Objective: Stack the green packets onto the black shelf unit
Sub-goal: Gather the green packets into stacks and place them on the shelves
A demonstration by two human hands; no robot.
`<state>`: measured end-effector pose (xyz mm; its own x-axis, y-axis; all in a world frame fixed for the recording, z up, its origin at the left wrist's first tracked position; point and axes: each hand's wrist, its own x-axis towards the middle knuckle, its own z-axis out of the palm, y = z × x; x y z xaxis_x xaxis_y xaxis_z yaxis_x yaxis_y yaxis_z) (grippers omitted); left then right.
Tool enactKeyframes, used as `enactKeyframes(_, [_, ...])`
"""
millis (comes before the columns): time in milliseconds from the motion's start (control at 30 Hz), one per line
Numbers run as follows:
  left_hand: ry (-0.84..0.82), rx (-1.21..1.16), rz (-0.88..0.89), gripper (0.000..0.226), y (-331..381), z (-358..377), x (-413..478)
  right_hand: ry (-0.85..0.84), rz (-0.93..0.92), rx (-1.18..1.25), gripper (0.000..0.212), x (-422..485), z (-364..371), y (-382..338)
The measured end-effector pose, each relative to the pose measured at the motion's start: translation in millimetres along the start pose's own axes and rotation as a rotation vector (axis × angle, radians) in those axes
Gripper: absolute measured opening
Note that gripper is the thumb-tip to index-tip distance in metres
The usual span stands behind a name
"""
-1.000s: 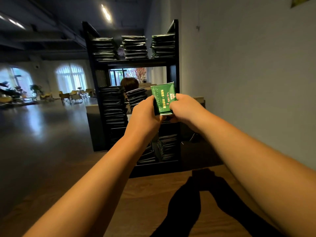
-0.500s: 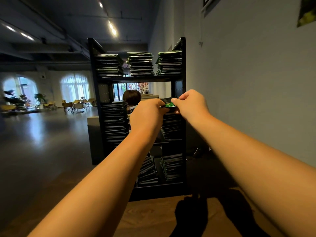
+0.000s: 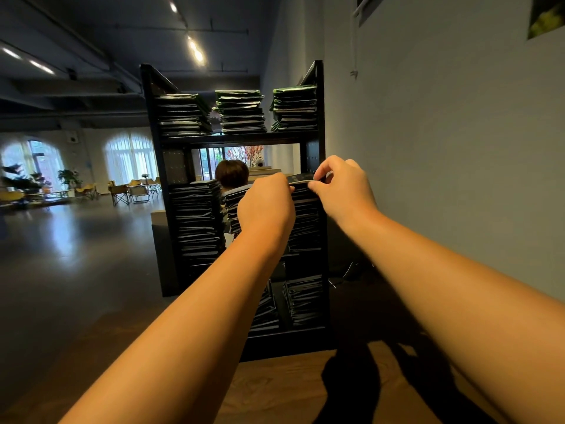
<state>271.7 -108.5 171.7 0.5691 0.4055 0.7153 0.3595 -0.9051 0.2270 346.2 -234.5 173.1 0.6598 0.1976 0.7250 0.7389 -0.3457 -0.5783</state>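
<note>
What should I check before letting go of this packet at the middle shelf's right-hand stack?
1. Grip: left hand and right hand both hold the green packet: ok.
2. Packet level, edge-on to the camera: ok.
3. Lined up over the right-hand stack on the black shelf unit: ok.
4. Room between stack top and upper shelf: ok.
5. Packet resting on the stack: cannot tell; the left hand hides the contact.

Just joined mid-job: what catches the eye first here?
The left hand and right hand hold a green packet flat at the top of the middle shelf's right stack in the black shelf unit. Three packet stacks sit on its top shelf; a person's head shows behind it.
</note>
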Motion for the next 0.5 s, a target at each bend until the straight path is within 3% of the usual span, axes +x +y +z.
enactKeyframes(267, [-0.011, -0.054, -0.042, 0.007, -4, 0, -2, 0.061, -0.059, -0.133, 0.005, -3, 3, 4])
enactKeyframes(400, [-0.057, -0.064, -0.057, 0.02, -4, -7, -7, 0.047, -0.095, -0.178, 0.014, -5, 1, 4])
enactKeyframes(500, [-0.061, -0.099, -0.07, 0.017, -4, -13, -13, 0.054, -0.087, -0.133, 0.016, -7, -6, 2])
